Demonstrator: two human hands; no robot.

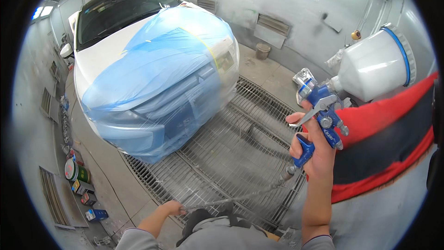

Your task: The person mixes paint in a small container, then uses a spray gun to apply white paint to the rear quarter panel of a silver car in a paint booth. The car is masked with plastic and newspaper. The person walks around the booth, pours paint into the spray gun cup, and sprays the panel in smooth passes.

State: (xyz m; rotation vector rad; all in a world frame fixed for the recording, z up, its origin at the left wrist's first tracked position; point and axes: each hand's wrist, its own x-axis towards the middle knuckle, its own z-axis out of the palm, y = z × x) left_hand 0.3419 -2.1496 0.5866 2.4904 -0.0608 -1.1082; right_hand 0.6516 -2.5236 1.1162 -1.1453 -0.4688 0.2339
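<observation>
My right hand [320,153] is wrapped round the handle of a blue and silver paint spray gun [326,111], raised at the right. Fingers of that hand reach past the silver trigger. A large white paint cup [372,71] with a blue ring is fixed to the gun and tilts to the right. From the base of the handle, a grey air hose [245,197] runs left to my left hand [174,208], which is closed on it low down near my body. Ahead stands a white car [104,70], its front mostly covered in blue masking film [152,83].
Under the hose lies a metal floor grate [217,157]. Red and black cloth [384,143] hangs close at the right. Several cans, among them a green tin [77,171], line the left wall. A bucket [262,51] stands by the far wall.
</observation>
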